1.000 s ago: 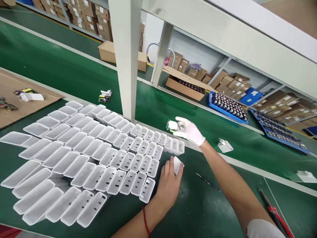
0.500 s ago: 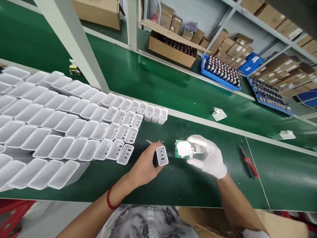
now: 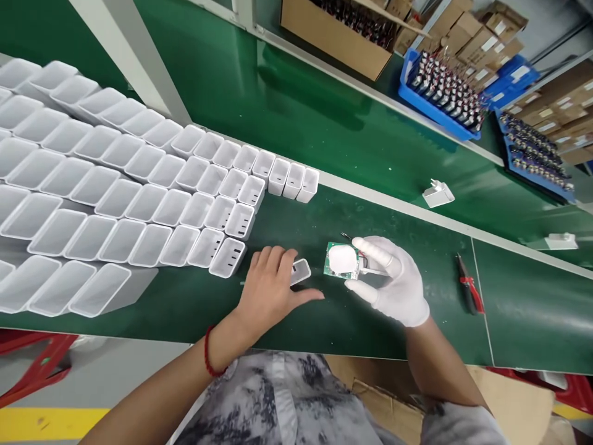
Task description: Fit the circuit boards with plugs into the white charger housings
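Note:
My bare left hand (image 3: 271,287), with a red band at the wrist, has its fingers curled over a white slotted case (image 3: 301,272), now tilted and partly hidden by them; the thumb points out to the right. In my white-gloved right hand (image 3: 393,278), a green circuit board (image 3: 343,259) with a white pad on top is held between thumb and fingers, just right of the case. A white piece shows behind the board, under the glove. Left of my left hand, the nearest open white case (image 3: 228,258) ends one of several rows.
Rows of white cases (image 3: 95,238) cover the left of the green table (image 3: 315,327). Red-handled pliers (image 3: 470,287) lie at right. A white charger (image 3: 438,193) sits beyond the rail. Farther back are a blue tray (image 3: 438,108) of parts and a cardboard box (image 3: 333,40).
The case at my left hand has gone from upright to tilted, and that hand has turned over it with its thumb extended. The view has shifted; my right hand still holds the board.

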The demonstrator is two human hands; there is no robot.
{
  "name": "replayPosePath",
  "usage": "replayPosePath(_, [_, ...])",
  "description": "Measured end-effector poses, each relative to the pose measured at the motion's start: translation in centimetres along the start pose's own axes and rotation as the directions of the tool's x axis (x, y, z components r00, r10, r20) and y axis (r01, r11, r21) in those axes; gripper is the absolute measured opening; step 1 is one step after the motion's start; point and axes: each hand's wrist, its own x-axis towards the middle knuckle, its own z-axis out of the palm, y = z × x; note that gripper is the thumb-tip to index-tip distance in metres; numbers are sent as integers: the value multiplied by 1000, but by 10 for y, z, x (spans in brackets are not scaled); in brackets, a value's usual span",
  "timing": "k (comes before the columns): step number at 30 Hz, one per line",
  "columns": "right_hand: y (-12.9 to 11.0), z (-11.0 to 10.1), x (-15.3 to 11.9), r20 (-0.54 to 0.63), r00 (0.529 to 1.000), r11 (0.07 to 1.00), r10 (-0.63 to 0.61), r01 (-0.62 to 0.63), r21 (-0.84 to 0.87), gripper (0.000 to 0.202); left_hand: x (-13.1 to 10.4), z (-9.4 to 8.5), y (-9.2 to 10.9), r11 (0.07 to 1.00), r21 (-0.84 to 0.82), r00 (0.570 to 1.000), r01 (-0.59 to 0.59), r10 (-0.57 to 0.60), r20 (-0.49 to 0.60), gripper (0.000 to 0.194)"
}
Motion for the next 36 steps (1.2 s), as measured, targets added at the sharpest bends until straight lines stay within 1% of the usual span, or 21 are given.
replayPosePath(1, [0, -1, -1, 2, 1000, 1000, -3, 3, -9, 63, -4, -3, 3, 998, 1, 998, 58, -58, 24, 78])
replayPosePath(2, [0, -2, -1, 6, 1000, 1000, -23, 23, -9, 64, -9, -8, 4, 994, -38, 991, 104, -100, 86, 84])
replayPosePath(3, [0, -2, 0, 14, 998, 999, -53, 53, 1, 66, -13, -15, 5, 985, -100, 976, 144, -125, 177, 88])
replayPosePath(4, [-2, -3, 0, 21, 996, 996, -86, 85, 17, 67, -17, -21, 4, 968, -172, 950, 183, -130, 283, 90])
replayPosePath(5, [-4, -3, 1, 32, 992, 992, -119, 118, 36, 67, -21, -27, 1, 949, -230, 916, 214, -113, 385, 92])
replayPosePath(6, [-7, -3, 2, 46, 988, 988, -150, 147, 56, 68, -23, -32, -2, 937, -264, 883, 230, -87, 461, 93])
replayPosePath(7, [-10, -2, 3, 60, 983, 983, -175, 171, 72, 68, -23, -36, -5, 932, -282, 859, 227, -55, 510, 93])
replayPosePath(8, [-14, -2, 5, 74, 978, 978, -197, 191, 81, 68, -23, -37, -9, 935, -287, 849, 206, -26, 527, 90])
replayPosePath(9, [-17, 0, 6, 85, 973, 974, -216, 209, 85, 68, -21, -36, -12, 942, -289, 855, 172, 3, 518, 85])
replayPosePath(11, [-24, 2, 10, 98, 964, 968, -248, 242, 65, 66, -14, -31, -15, 944, -310, 884, 109, 50, 465, 73])
replayPosePath(13, [-29, 5, 15, 126, 954, 962, -271, 273, 8, 60, -6, -23, -16, 929, -357, 910, 97, 62, 410, 64])
replayPosePath(16, [-34, 7, 24, 212, 936, 947, -281, 307, -100, 45, 3, -13, -18, 899, -422, 932, 116, 49, 360, 61])
replayPosePath(19, [-37, 9, 34, 287, 922, 933, -260, 317, -173, 36, 6, -8, -21, 888, -459, 955, 29, 110, 275, 55])
replayPosePath(22, [-39, 12, 43, 349, 904, 923, -247, 329, -201, 31, 5, -4, -25, 878, -478, 968, -41, 153, 197, 53])
replayPosePath(27, [-44, 15, 51, 435, 874, 910, -214, 341, -236, 23, 5, -1, -28, 872, -488, 969, -43, 156, 192, 54])
replayPosePath(31, [-48, 16, 51, 447, 869, 888, -212, 362, -284, 20, 5, -2, -28, 869, -494, 969, -35, 151, 198, 55])
replayPosePath(36, [-58, 16, 54, 495, 855, 858, -153, 364, -363, 24, 5, -1, -29, 868, -496, 966, -26, 149, 209, 55])
